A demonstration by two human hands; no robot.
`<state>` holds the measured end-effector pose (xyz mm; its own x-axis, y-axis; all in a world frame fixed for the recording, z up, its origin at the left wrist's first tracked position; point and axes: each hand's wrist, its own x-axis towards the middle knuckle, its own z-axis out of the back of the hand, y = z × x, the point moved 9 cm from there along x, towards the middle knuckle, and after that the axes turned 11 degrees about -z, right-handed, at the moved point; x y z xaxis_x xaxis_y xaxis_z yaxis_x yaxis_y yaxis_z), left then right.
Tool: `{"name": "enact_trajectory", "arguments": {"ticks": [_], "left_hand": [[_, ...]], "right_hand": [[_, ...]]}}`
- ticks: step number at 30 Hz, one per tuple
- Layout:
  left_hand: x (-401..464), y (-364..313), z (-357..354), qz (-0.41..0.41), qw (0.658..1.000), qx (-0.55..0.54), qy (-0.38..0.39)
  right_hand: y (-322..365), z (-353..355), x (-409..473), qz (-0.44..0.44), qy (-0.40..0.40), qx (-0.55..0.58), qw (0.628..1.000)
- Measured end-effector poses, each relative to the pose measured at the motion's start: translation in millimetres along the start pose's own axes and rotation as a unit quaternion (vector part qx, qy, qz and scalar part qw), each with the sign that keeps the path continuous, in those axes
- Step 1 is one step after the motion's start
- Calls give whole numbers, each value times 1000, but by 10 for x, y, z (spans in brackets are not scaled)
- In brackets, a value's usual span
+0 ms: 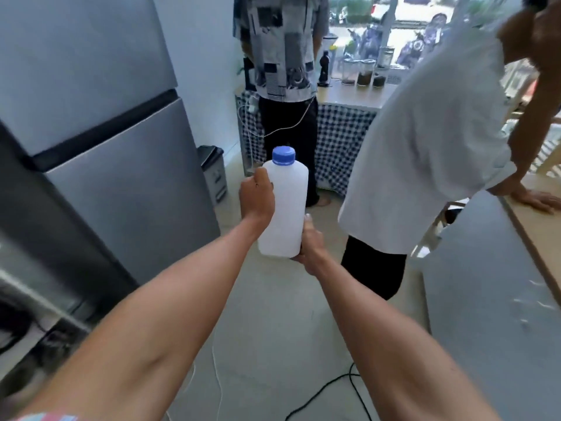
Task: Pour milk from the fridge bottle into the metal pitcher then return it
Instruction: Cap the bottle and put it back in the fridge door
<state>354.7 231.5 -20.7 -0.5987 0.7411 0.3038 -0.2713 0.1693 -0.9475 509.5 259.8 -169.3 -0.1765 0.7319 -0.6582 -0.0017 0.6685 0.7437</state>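
The bottle (287, 205) is a tall, white, opaque plastic container with squared shoulders and rounded corners, topped by a blue ribbed screw cap (283, 155) that sits closed on its neck. It stands nearly upright in mid-air, leaning slightly, cap uppermost, above the pale floor in the middle of the view. No label shows on the face turned to the camera, and the fill level cannot be read through the wall. The fridge (100, 141), a grey two-door unit with a dark band between the doors, stands to its left with both doors closed.
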Motion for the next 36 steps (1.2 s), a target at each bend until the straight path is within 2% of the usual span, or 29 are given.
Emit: {"name": "enact_trajectory", "arguments": {"ticks": [10,18,25,32,36], "left_hand": [[397,335,1558,30,982,67,-172],[410,448,2471,51,942,79,-322],[204,364,3050,70,888,99,-444],[13,247,3445,73,841,113,-523],[-10,245,3626,73,832,118,-538]], "right_hand": [[-154,-1669,303,-39,122,-115,985],[-244,-2771,354,-40,246,-227,942],[-314,-3427,120,-36,331,-321,886],[-439,-3846,-120,-22,394,-359,846],[-494,-4020,-147,-21,413,-392,822]]}}
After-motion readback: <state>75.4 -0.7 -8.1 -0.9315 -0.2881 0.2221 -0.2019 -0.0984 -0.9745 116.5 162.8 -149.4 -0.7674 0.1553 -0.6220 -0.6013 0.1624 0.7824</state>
